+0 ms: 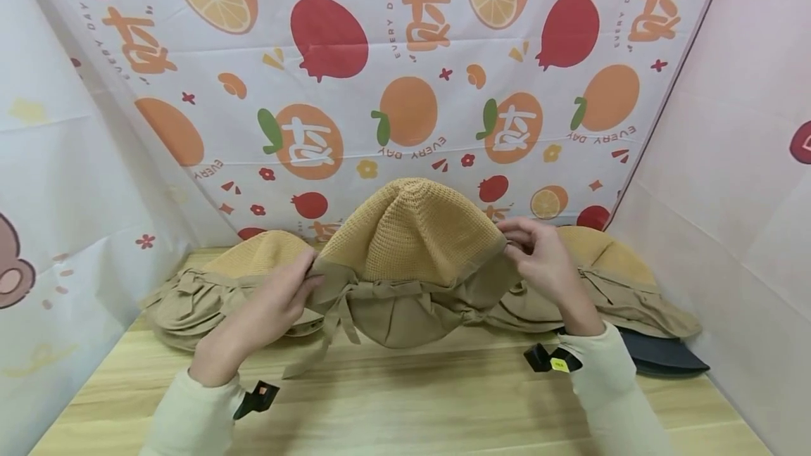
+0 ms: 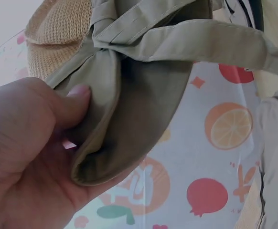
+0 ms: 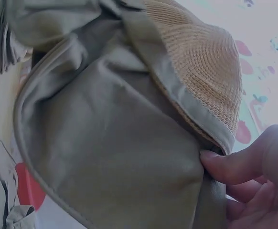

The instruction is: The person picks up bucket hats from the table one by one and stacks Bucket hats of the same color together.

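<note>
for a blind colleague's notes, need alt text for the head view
A person's left grip and right grip hold a yellow-and-khaki hat over a wooden table. Similar hats lie left and right, fruit-print cloth behind.

Light wooden table (image 1: 393,410). Behind: white backdrop cloth (image 1: 374,20), printed oranges, red fruit, flowers, lettering. Pale side cloths, left (image 1: 82,181) and right (image 1: 716,188). On table: left hat (image 1: 218,294), yellow crown, khaki brim; right hat (image 1: 617,283), similar, above dark brim (image 1: 665,354).

Rough woven hat crown (image 1: 412,234), cloth brim (image 1: 405,319) (smooth)
</note>
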The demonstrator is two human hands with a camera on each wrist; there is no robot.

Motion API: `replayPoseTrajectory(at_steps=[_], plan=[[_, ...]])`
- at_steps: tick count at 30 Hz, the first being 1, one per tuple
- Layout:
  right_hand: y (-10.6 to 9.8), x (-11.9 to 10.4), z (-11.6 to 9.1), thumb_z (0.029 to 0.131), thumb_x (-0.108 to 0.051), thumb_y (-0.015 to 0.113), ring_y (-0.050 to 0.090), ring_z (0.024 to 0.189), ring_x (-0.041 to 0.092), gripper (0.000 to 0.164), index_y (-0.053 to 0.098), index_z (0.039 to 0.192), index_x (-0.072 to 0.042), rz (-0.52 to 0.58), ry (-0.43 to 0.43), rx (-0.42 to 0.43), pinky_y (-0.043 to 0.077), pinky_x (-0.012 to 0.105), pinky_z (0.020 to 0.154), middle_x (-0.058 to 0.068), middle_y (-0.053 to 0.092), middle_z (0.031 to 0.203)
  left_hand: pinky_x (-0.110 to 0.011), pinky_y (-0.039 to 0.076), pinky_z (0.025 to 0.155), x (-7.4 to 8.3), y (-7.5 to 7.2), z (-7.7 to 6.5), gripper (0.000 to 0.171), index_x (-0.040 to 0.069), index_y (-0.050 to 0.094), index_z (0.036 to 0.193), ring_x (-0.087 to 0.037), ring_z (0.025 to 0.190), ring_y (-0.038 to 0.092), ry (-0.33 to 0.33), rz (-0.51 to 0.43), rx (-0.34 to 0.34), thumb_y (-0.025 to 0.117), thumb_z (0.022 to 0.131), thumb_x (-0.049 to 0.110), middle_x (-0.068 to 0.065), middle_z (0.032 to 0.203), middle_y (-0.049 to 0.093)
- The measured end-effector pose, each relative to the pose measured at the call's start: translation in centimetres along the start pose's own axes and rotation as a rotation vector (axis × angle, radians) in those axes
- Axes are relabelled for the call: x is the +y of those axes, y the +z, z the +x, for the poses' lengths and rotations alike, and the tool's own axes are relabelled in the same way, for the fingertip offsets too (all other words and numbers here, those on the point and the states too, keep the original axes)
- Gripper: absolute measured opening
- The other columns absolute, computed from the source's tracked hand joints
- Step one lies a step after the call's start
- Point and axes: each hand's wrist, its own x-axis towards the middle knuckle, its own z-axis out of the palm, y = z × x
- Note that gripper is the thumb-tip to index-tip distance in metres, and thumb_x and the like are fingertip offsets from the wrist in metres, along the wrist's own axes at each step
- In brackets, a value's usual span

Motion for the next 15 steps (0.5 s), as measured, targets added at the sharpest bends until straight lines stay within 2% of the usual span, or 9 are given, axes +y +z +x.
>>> replayPoseTrajectory(at_steps=[2, 5, 9, 15], plan=[[0.5, -0.2, 0.2, 0.095, 0.008, 0.063, 0.074, 0.101, 0.022, 0.03, 0.072, 0.122, -0.001, -0.054, -0.029, 0.01, 0.056, 0.02, 0.077, 0.019, 0.077, 0.116, -0.02, 0.038, 0.061, -0.2, -0.4, 0.0, 0.023, 0.006, 0.051, 0.102, -0.004, 0.069, 0.041, -0.003, 0.034, 0.033, 0.063, 0.094, -0.011, 0.006, 0.076, 0.044], [1.3, -0.3, 0.7, 0.096, 0.005, 0.065, 0.074, 0.105, 0.03, 0.027, 0.072, 0.121, -0.001, -0.109, -0.059, 0.027, 0.06, 0.032, 0.085, 0.018, 0.076, 0.117, -0.021, 0.039, 0.061, -0.5, -1.1, -0.1, 0.022, 0.005, 0.052, 0.103, -0.006, 0.072, 0.042, -0.025, 0.051, 0.061, 0.062, 0.094, -0.012, 0.003, 0.08, 0.047], [2.4, -0.3, 1.4, 0.097, -0.002, 0.067, 0.074, 0.102, 0.029, 0.022, 0.074, 0.118, -0.004, -0.137, -0.06, 0.026, 0.06, 0.045, 0.088, 0.016, 0.076, 0.114, -0.022, 0.039, 0.06, -1.1, -2.2, -0.5, 0.021, 0.005, 0.051, 0.104, -0.006, 0.073, 0.043, -0.062, 0.045, 0.068, 0.062, 0.095, -0.011, 0.001, 0.084, 0.048], [4.3, -0.4, 2.7, 0.1, -0.013, 0.067, 0.071, 0.102, 0.028, 0.021, 0.074, 0.119, -0.005, -0.142, -0.05, -0.009, 0.058, 0.048, 0.09, 0.015, 0.075, 0.114, -0.023, 0.04, 0.061, -2.4, -3.4, -1.1, 0.021, 0.006, 0.054, 0.103, -0.006, 0.072, 0.045, -0.069, 0.119, 0.116, 0.066, 0.094, -0.008, 0.002, 0.081, 0.052]])
